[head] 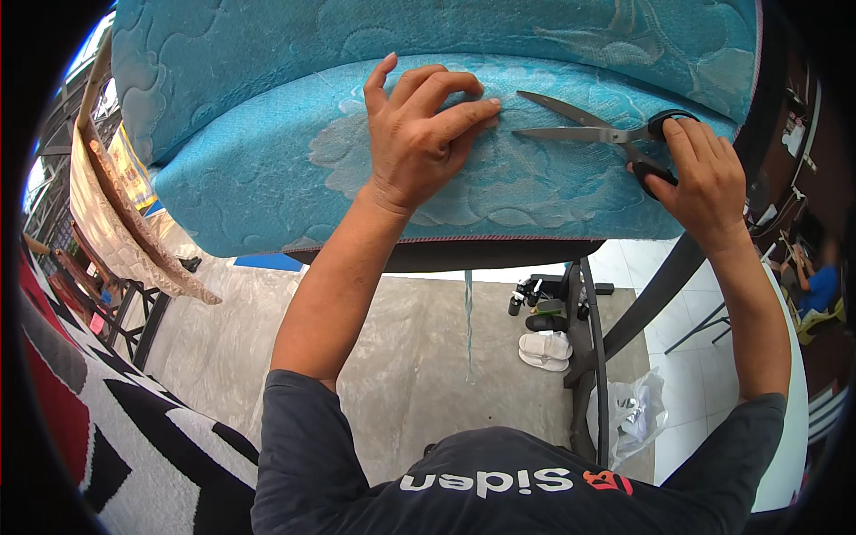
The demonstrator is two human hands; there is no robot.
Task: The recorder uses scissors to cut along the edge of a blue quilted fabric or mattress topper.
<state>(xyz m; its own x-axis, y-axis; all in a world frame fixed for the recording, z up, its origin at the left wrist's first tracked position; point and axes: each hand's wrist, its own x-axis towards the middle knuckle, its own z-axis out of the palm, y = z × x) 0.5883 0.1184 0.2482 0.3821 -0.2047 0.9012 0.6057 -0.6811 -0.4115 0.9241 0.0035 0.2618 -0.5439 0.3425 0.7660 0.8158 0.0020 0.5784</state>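
Observation:
Teal quilted fabric (267, 200) with a pale floral pattern lies folded over a dark support before me. My left hand (424, 127) is at the middle of the lower layer, thumb and index fingertip close together at the cloth. Whether a thread or a bit of cloth is between them is too fine to tell. My right hand (705, 174) holds black-handled scissors (618, 136) by their loops. The scissor blades are spread and point left, their tips a short way right of my left fingertips. A pinkish stitched edge (481, 237) runs along the near side of the fabric.
A twisted pale-blue strip (469, 321) hangs below the fabric. White slippers (545, 351), dark bottles (515, 302) and a plastic bag (632, 414) stand by a dark frame (588, 374). A patterned rug (147, 428) is at left; a person in blue (817, 287) sits far right.

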